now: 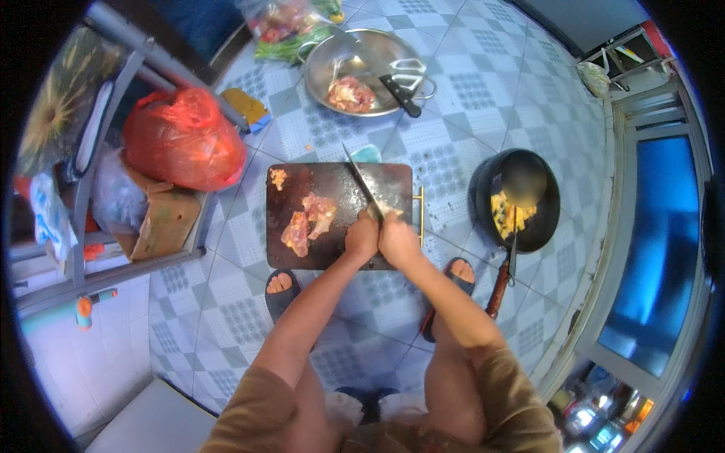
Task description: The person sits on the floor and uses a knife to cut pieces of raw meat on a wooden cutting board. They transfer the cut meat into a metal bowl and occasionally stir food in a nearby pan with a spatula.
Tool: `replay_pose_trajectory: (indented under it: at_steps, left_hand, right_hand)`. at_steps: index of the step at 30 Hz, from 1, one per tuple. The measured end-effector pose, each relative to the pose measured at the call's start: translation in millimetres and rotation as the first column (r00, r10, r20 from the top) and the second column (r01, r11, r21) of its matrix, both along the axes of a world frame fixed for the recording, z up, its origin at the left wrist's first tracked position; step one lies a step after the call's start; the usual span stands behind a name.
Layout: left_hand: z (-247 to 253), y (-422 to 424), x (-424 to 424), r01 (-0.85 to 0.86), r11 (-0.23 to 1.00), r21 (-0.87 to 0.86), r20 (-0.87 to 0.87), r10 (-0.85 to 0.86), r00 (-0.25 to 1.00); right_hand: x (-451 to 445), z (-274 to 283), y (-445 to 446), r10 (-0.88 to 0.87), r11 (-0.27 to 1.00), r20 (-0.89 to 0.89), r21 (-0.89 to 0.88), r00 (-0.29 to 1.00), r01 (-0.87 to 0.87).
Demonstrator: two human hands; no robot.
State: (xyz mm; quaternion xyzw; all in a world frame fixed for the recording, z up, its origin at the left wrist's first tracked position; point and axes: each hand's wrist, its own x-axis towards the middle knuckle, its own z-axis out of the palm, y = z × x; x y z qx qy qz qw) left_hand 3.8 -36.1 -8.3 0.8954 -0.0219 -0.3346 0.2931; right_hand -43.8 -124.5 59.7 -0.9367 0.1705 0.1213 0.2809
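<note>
A dark chopping board (328, 263) with a brass-coloured handle lies on the tiled floor between my feet. My right hand (399, 240) grips a long-bladed kitchen knife (359, 180), whose tip points away and to the left. Beneath the blade is a pale piece of raw meat (392, 210), partly covered by the knife and fingers. My left hand (362, 235) is curled at the meat's left side and appears to hold it down; its fingertips are hidden. Two pieces of raw meat (308, 221) rest left of my hands, and small yellowish scraps (278, 178) sit in the far left corner.
Beyond the board, a steel pan (317, 85) contains raw meat (351, 94); a black-handled knife (401, 97) lies across it. Right stands a black wok (546, 226) with yellow food (504, 212). A red plastic bag (184, 141) fills the left rack (170, 252). Greens (289, 48) lie behind.
</note>
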Motion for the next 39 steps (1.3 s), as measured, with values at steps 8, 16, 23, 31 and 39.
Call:
replay_pose_trajectory:
  at_steps: [8,16,23,31,39]
  left_hand:
    - [12.0,-6.4,-12.9,0.136,0.990,0.047,0.062,-0.138,0.988]
    - [3.6,23.4,-1.7,0.015,0.997,0.075,0.169,-0.027,0.985]
    - [33.3,34.5,3.8,0.228,0.954,0.193,0.425,-0.290,0.857]
    - [8.4,-2.7,13.9,0.552,0.833,0.042,0.698,-0.420,0.580]
    - [6.8,1.7,-6.3,0.496,0.864,-0.084,0.712,-0.296,0.637]
  right_hand:
    - [-30.3,2.5,-3.5,-0.035,0.999,-0.098,-0.007,0.995,0.035]
    - [-4.7,-13.6,-0.2,0.063,0.996,-0.044,-0.055,0.997,-0.065]
    - [-44.6,17.5,-14.4,0.020,0.998,-0.039,-0.061,0.999,-0.023]
    - [-62.6,21.0,-30.0,-0.155,0.985,-0.031,-0.079,0.987,0.152]
    - [-67.1,16.7,-34.2,-0.060,0.997,-0.066,-0.056,0.996,0.057]
